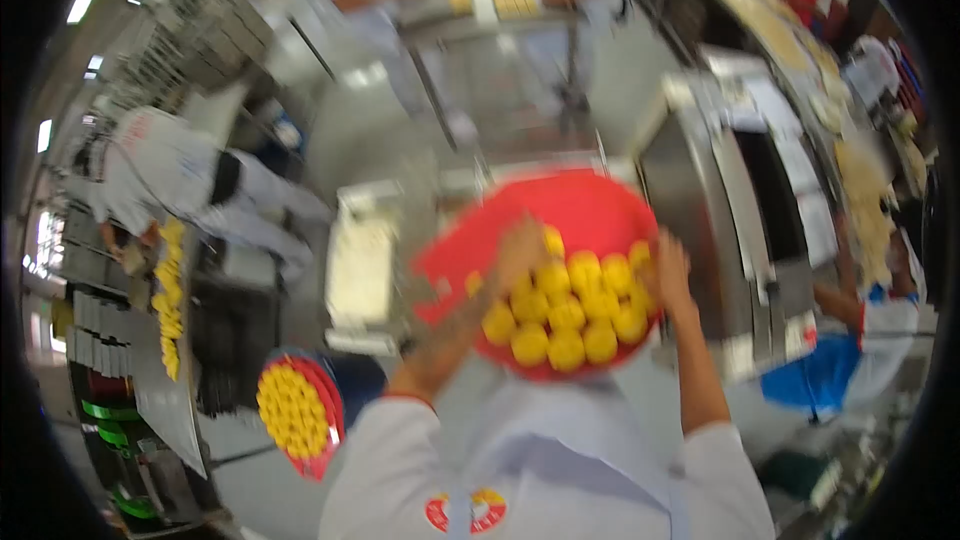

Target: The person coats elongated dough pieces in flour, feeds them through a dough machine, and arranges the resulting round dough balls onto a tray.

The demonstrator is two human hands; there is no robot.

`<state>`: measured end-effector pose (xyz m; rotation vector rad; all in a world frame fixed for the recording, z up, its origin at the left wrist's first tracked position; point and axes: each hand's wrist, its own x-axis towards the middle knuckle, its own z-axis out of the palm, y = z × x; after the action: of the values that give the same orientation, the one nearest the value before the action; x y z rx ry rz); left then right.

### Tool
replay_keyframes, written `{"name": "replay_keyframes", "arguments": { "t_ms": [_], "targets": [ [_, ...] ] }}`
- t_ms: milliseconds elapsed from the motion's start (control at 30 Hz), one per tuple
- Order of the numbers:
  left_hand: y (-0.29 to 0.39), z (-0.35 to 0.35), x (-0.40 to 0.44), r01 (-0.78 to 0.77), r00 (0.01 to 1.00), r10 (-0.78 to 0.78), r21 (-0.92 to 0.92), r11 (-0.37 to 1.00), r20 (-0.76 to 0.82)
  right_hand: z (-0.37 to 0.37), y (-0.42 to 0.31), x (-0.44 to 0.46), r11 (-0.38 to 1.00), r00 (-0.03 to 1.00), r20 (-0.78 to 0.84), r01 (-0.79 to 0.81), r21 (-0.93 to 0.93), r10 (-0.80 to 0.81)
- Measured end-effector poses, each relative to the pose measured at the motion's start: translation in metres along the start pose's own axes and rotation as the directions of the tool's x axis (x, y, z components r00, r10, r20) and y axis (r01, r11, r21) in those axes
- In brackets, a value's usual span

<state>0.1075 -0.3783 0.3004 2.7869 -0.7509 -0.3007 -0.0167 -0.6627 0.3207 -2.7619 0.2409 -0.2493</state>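
In front of my body is a wide red basin (590, 202), with several round yellow dough pieces (566, 314) packed together in its near part. My left hand (522, 252) reaches over the basin, beside a yellow piece at the upper edge of the group. Motion blurs its fingers, so their grip does not show. At the right rim, my right hand (670, 272) wraps the basin's edge, close to the outermost yellow pieces. Part of that hand's fingers is hidden.
Left of the basin stands a pale rectangular tray (361, 268). A second red container (325, 392) of yellow pieces sits lower left. A steel machine (725, 230) stands right. A co-worker (165, 165) bends over a left table with yellow pieces (170, 290); others work at a far table (490, 25).
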Motion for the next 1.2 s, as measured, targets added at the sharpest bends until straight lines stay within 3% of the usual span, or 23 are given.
{"name": "replay_keyframes", "arguments": {
  "t_ms": [133, 200, 233, 300, 367, 467, 500, 533, 567, 600, 633, 667, 700, 733, 833, 867, 900, 933, 967, 1000, 1067, 1167, 1200],
  "targets": [
    [0.012, -0.035, 0.007, -0.002, 0.982, 0.029, -0.144, 0.99, 0.187, -0.014, -0.005, -0.002, 0.971, 0.945, 0.224, -0.234, -0.047, 0.239],
    [0.024, -0.064, -0.002, 0.045, 0.978, 0.009, -0.25, 0.967, 0.209, -0.02, -0.004, -0.006, 0.992, 0.991, 0.117, -0.081, 0.096, 0.069],
    [0.016, -0.052, 0.004, -0.011, 0.999, -0.012, -0.513, 0.858, -0.041, -0.02, -0.004, -0.009, 0.987, 0.998, 0.07, -0.005, 0.16, -0.006],
    [0.007, -0.028, 0.013, -0.291, 0.869, -0.228, -0.827, 0.48, -0.439, -0.013, -0.002, -0.01, 0.902, 0.982, 0.054, 0.143, 0.406, -0.181],
    [0.01, -0.05, -0.012, -0.24, 0.955, -0.244, -0.923, -0.299, -0.169, -0.033, -0.02, -0.015, 0.875, 0.994, 0.071, 0.041, 0.482, -0.085],
    [0.013, -0.042, -0.039, -0.148, 0.983, -0.036, -0.649, -0.746, -0.182, -0.069, -0.025, 0.0, 0.542, 0.97, -0.177, 0.06, 0.839, 0.167],
    [0.037, -0.046, -0.055, -0.193, 0.981, -0.157, -0.666, -0.72, -0.114, -0.104, -0.021, 0.004, 0.523, 0.957, -0.206, 0.07, 0.849, 0.206],
    [0.043, -0.034, -0.067, -0.207, 0.976, -0.193, -0.708, -0.675, -0.102, -0.144, -0.011, 0.008, 0.232, 0.968, -0.08, 0.023, 0.973, 0.237],
    [0.046, -0.026, -0.077, -0.206, 0.966, -0.238, -0.841, -0.5, -0.095, -0.184, 0.002, 0.011, 0.188, 0.951, -0.041, -0.018, 0.982, 0.306],
    [0.08, -0.04, -0.09, -0.186, 0.953, -0.289, -0.923, -0.338, -0.087, -0.209, 0.023, 0.022, 0.241, 0.877, -0.338, 0.265, 0.934, 0.342],
    [0.087, -0.031, -0.095, -0.12, 0.961, -0.274, -0.956, -0.269, -0.043, -0.242, 0.047, 0.025, 0.356, 0.812, -0.394, 0.248, 0.901, 0.431],
    [0.091, -0.025, -0.103, -0.066, 0.962, -0.272, -0.979, -0.192, -0.012, -0.282, 0.062, 0.025, 0.268, 0.824, -0.383, 0.29, 0.918, 0.418],
    [0.097, -0.02, -0.108, -0.021, 0.96, -0.279, -0.993, -0.115, 0.012, -0.291, 0.107, 0.041, 0.611, 0.624, -0.692, 0.402, 0.682, 0.362],
    [0.107, -0.017, -0.109, 0.005, 0.964, -0.264, -0.996, -0.095, 0.03, -0.333, 0.09, 0.037, 0.511, 0.551, -0.707, 0.492, 0.704, 0.444],
    [0.144, -0.021, -0.102, 0.055, 0.972, -0.23, -0.998, 0.042, 0.044, -0.34, 0.12, 0.067, 0.62, 0.453, -0.872, 0.636, 0.46, 0.183],
    [0.163, -0.028, -0.096, 0.023, 0.972, -0.233, -1.0, 0.02, 0.017, -0.33, 0.119, 0.073, 0.697, 0.594, -0.739, 0.382, 0.607, 0.319],
    [0.173, -0.034, -0.088, 0.027, 0.976, -0.219, -0.998, 0.049, 0.016, -0.302, 0.15, 0.102, 0.954, 0.333, -0.929, 0.294, -0.061, -0.163],
    [0.183, -0.038, -0.08, 0.031, 0.979, -0.204, -0.997, 0.076, 0.015, -0.273, 0.149, 0.108, 0.957, 0.736, -0.677, 0.188, 0.22, 0.011],
    [0.194, -0.043, -0.072, 0.034, 0.982, -0.187, -0.994, 0.101, 0.015, -0.242, 0.16, 0.113, 0.995, 0.811, -0.578, 0.041, -0.095, -0.089],
    [0.21, -0.053, -0.065, 0.02, 0.984, -0.179, -0.989, 0.146, -0.007, -0.232, 0.154, 0.106, 0.989, 0.809, -0.587, -0.058, -0.136, -0.034],
    [0.238, -0.069, -0.046, -0.095, 0.984, -0.114, -0.939, 0.33, -0.14, -0.239, 0.136, 0.076, 0.982, 0.893, -0.437, -0.023, 0.19, 0.105],
    [0.291, -0.088, -0.002, -0.414, 0.88, 0.085, -0.664, 0.622, -0.468, -0.24, 0.055, 0.015, 0.678, 0.978, -0.091, 0.197, 0.708, -0.188],
    [0.308, -0.098, 0.001, -0.446, 0.865, 0.113, -0.647, 0.618, -0.489, -0.233, 0.053, 0.02, 0.769, 0.918, -0.31, 0.381, 0.513, -0.248]
  ]
}}
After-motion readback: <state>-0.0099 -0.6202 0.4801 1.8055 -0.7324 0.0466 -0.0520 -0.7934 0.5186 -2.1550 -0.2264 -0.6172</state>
